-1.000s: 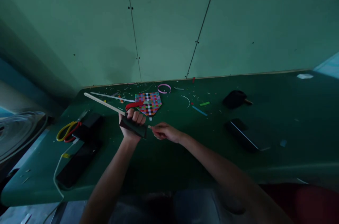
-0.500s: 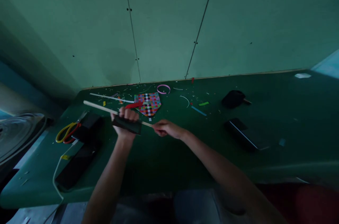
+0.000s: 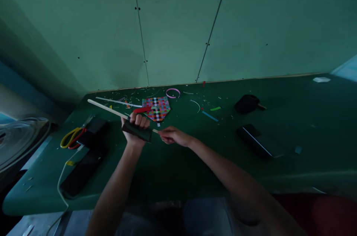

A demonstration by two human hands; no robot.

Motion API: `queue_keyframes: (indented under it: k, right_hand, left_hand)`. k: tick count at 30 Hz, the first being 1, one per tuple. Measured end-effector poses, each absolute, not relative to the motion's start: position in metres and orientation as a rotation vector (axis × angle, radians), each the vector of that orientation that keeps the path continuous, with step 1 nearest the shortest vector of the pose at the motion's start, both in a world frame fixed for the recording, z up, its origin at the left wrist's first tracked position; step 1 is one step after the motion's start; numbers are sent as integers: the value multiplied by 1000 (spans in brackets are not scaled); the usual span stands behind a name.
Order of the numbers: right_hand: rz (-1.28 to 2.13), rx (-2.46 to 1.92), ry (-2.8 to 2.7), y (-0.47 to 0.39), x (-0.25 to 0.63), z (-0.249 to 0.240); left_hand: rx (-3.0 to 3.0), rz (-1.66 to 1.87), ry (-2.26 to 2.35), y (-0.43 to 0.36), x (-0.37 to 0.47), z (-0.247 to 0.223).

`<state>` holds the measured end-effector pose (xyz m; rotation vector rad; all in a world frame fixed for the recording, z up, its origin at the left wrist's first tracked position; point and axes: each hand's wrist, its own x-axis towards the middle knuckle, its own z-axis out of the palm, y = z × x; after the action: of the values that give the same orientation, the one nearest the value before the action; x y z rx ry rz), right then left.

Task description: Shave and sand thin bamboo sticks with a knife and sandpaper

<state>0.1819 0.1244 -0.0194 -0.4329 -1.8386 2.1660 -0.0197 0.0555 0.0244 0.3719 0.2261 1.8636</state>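
My left hand [image 3: 137,126] is closed around a dark flat piece [image 3: 136,131] and a pale stick [image 3: 107,109], which slants out to the upper left. The stick's other end comes out on the right of the dark piece. There my right hand [image 3: 173,136] pinches its tip between closed fingers. Just behind my left hand, on the green table [image 3: 189,169], lies a woven multicoloured piece [image 3: 161,108] with a pointed end. A red-handled tool [image 3: 142,109] rests on it, partly hidden by my left hand.
Scissors [image 3: 74,137], a black box [image 3: 96,130] and a long dark object [image 3: 82,172] with a cable lie on the left. On the right are a black pouch [image 3: 247,104] and a dark device [image 3: 259,141]. Paper scraps, a pink ring [image 3: 173,93] and a wall [image 3: 173,24] stand behind.
My left hand has shifted slightly right, toward my right hand, and less of the stick shows between them. The dark piece moved along with it. My right hand has barely moved.
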Motion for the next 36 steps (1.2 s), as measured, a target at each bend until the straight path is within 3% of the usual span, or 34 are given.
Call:
queue_keyframes:
  k: [3,9,14,17,21,27,36]
  right_hand:
    - [2162,-412,-1854,125,183,-17]
    - [2115,-465,-2090,158,225,-6]
    - [1983,-446,-2097,139,197,-14]
    - [1676,-463,-2231,128,186,-15]
    - [1148,-519,-2471,135,202,-10]
    - [443,-544,-2562,136,210,-18]
    - [168,-496,-2482,117,193,-26]
  left_hand:
    - [378,1836,218,54,-9,28]
    - [341,2108,-5,47,-87,31]
    - [355,1940,144,56,-40,25]
    - [376,1842,194,57,-22,25]
    - [368,2066,61,51,-65,26]
    - [355,2074,50,52,-87,20]
    - [366,1990,124,57,-44,21]
